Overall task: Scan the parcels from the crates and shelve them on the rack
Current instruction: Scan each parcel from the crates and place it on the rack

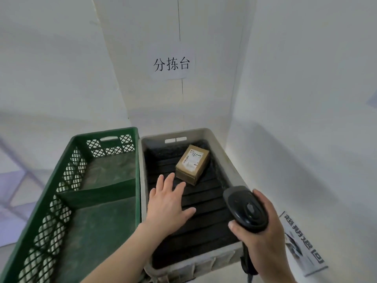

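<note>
1. So, the left hand [169, 203] is out flat in the middle of the frame, fingers spread and straight, hovering over the grey crate [142, 180] and holding nothing. Fingertips sit just short of the parcel.
2. That parcel [192, 164] is a small brown cardboard box with a white label and handwritten digits on top. It sits on the crate's dark slatted floor, toward the far end, a bit right of centre.
3. Lower right, the right hand [263, 229] is wrapped around a black barcode scanner [244, 209], head pointing up-left toward the crate.
4. Left of the grey crate and touching it is a green lattice crate [67, 180].
5. Upper centre, a paper sign [171, 64] with printed characters is stuck on the white wall; another printed sheet [304, 242] lies at lower right.
</note>
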`<state>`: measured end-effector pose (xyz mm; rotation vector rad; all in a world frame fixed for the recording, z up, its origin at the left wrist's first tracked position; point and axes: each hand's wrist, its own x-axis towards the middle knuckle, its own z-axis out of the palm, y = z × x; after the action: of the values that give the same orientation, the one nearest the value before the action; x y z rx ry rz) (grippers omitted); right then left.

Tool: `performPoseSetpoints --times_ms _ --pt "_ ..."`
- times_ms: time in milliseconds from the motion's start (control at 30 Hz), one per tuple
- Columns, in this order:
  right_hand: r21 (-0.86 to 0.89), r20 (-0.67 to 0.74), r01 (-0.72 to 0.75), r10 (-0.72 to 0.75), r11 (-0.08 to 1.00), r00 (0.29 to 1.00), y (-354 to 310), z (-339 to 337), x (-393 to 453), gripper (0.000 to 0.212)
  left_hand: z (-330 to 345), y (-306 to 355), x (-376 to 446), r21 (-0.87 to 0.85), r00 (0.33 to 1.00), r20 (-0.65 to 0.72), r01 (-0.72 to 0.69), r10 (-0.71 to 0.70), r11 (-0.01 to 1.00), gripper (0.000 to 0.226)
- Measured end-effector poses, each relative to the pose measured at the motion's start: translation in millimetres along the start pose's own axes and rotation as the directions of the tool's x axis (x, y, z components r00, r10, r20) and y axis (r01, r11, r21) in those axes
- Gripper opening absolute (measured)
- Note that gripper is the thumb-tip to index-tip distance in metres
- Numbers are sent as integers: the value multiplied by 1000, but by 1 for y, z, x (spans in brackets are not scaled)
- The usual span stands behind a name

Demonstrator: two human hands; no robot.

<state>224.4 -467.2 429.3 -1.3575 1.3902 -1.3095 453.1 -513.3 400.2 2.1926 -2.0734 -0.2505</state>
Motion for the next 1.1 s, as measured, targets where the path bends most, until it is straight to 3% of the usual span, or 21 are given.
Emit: performPoseSetpoints --times_ms 400,633,933,1100 --pt "-83 -60 -65 60 994 996 29 15 64 93 36 -17 147 13 987 160 11 -13 1000 83" --pt "-115 -142 -134 117 984 983 44 32 87 92 77 -24 228 -27 959 264 116 -105 993 94" --pt "-147 -205 -176 144 973 968 49 37 98 87 127 -31 275 -168 926 306 283 -223 944 104" --pt "-139 -207 -172 142 975 968 53 41 100 89 124 -31 280 -168 933 315 238 -177 957 111"
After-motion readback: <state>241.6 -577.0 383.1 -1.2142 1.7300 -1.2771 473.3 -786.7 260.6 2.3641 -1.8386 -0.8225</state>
